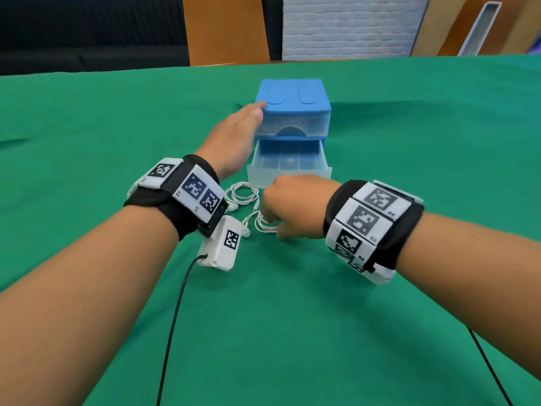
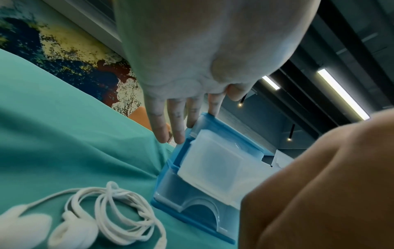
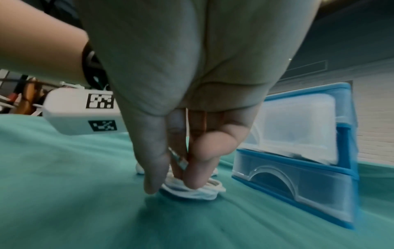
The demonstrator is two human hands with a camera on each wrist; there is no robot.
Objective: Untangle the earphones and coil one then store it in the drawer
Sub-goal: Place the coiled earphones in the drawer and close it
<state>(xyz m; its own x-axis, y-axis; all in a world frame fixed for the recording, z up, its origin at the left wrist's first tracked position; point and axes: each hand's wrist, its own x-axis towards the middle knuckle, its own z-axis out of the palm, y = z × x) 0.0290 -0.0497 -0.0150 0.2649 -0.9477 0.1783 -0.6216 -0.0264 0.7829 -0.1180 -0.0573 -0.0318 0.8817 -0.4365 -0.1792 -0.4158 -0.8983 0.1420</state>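
two earphones (image 1: 243,197), one coil (image 3: 192,190) half-hidden

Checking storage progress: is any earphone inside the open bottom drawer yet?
No, the open bottom drawer holds nothing, and both earphone coils lie on the green cloth.

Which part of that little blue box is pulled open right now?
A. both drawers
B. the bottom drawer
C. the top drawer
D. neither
B: in the head view the bottom drawer sticks out toward the person, showing its bare inside, while the top drawer sits flush in the box, which the left hand steadies.
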